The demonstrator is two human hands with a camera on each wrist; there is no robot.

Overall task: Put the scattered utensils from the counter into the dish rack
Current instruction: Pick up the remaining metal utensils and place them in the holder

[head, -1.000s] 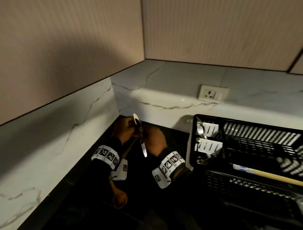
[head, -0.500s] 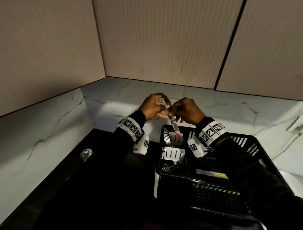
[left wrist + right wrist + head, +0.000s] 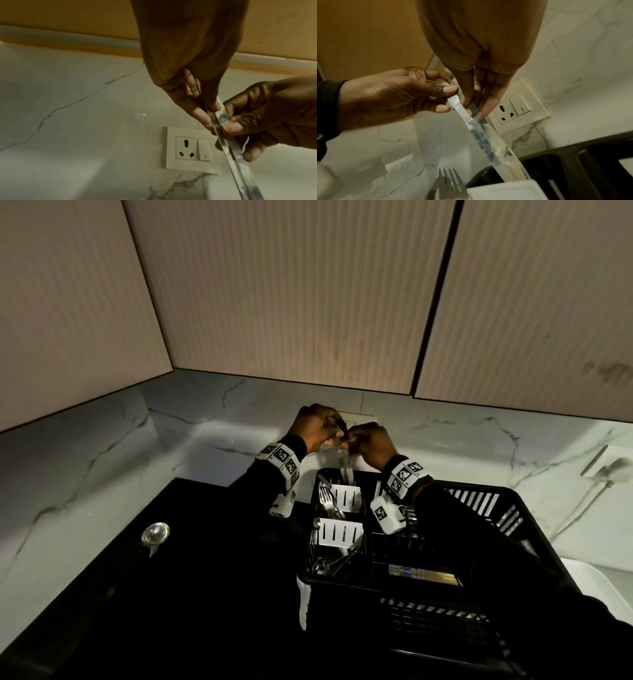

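Both hands meet above the far left corner of the black dish rack, at about 12 o'clock from the middle of the head view. The left hand pinches the top end of a metal knife between thumb and fingertips. The right hand pinches the same knife just below, thumb on one face and fingers on the other. The knife hangs steeply tilted, its lower end down inside the rack's rear cutlery compartment, which has a white slotted wall. How deep the tip reaches I cannot tell.

A fork stands in that compartment at 9 o'clock from the knife, tines up. In the nearer compartment, at 6 o'clock from the fork, lie more metal utensils, too dark to tell apart. Chopsticks in a printed sleeve lie across the rack at 3 o'clock from them.

On the black counter, well apart from the rack at 9 o'clock, lies a metal spoon, bowl up. A wall socket sits on the marble backsplash behind the hands. Both wrists wear bands with black-and-white markers.
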